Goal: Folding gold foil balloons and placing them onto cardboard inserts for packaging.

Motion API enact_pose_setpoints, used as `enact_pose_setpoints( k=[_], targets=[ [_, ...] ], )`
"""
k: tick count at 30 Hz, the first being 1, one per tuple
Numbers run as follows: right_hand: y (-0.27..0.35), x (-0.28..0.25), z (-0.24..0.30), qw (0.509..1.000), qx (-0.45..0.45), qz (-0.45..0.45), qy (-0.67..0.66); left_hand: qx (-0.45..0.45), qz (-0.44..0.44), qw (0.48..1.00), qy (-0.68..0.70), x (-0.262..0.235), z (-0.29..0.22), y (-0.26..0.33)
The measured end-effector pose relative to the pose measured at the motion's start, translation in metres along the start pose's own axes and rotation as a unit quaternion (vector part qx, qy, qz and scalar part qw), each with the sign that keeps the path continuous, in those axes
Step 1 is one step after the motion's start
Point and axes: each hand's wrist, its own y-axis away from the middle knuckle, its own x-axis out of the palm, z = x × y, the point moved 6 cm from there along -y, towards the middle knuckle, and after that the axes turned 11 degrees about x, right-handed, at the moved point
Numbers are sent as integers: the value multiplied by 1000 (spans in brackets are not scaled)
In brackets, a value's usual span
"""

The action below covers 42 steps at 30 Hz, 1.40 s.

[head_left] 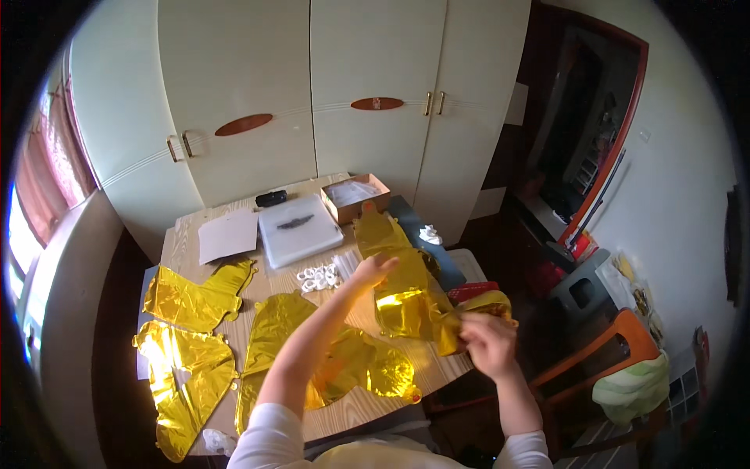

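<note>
A flat, deflated gold foil balloon (400, 273) stretches along the right side of the table. My left hand (375, 270) lies against its left edge, fingers reaching out over the foil. At the table's near right corner, my right hand (491, 344) is closed on the crumpled lower end of this balloon, slightly blurred. Another flat gold foil balloon (273, 324) lies in front of me, partly covered by my left forearm. Further gold foil pieces (191, 293) are spread at the table's left edge. White plastic rings (319, 277) sit in a pile near my left hand.
Behind the rings are a translucent white plastic box (298, 234), white paper (228, 234), a black object (271, 198) and an open cardboard box (355, 197) of clear plastic bags. An orange-backed chair (598, 356) stands right of the wooden table (437, 371). Cream wardrobes (375, 62) rise behind.
</note>
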Motion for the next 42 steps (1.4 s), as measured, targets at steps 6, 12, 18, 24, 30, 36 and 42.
enact_pose_setpoints(
  k=[6,12,18,24,30,36,42],
  targets=[
    [43,66,86,946,-270,159,80,-158,74,927,331,34,17,121],
    [82,101,117,934,-300,193,40,-9,-9,985,172,31,4,173],
    [93,117,134,940,-283,183,49,124,-189,965,135,-28,-40,247],
    [117,174,127,954,-235,180,47,119,-370,911,140,-93,54,291],
    [140,211,116,957,-127,262,6,-24,-432,889,-153,-112,115,308],
    [129,193,93,953,-49,294,-52,-32,-401,859,-316,-108,101,310],
    [109,207,8,949,40,306,60,-77,-265,868,-412,-53,65,324]
  ],
)
